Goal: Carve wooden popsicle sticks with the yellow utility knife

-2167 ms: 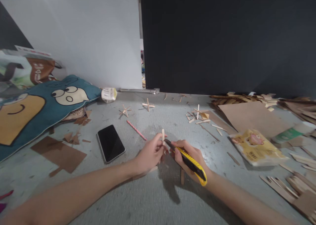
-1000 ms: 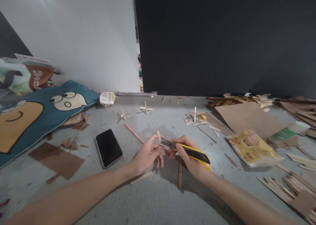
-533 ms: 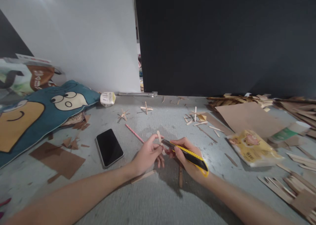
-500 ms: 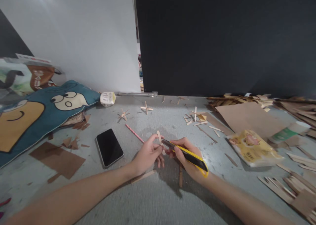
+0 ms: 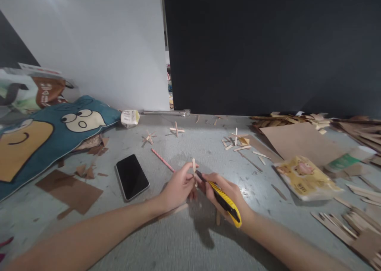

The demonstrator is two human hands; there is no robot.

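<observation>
My left hand point(image 5: 177, 185) pinches a short wooden craft stick point(image 5: 194, 166), which stands nearly upright between the fingers. My right hand point(image 5: 228, 193) is wrapped round a yellow and black utility knife point(image 5: 224, 199). The knife's front end points at the stick and meets or nearly meets its side; whether the blade touches cannot be made out. Under the hands lie a loose wooden stick point(image 5: 174, 212) and another stick point(image 5: 218, 217), both partly covered. Just beyond my left hand is a pink striped straw point(image 5: 162, 160).
A phone point(image 5: 132, 177) lies to the left, near brown cardboard point(image 5: 71, 191) and a blue cushion point(image 5: 59, 140). Small crossed-stick pieces point(image 5: 176, 129) stand at the back. On the right are a tissue pack point(image 5: 306, 177), a cardboard sheet point(image 5: 297, 144) and stick piles point(image 5: 333, 227).
The knife has swung steeper, its rear end moving left and toward me, as my right hand turned. The stick in my left hand has tipped more upright and shifted slightly right.
</observation>
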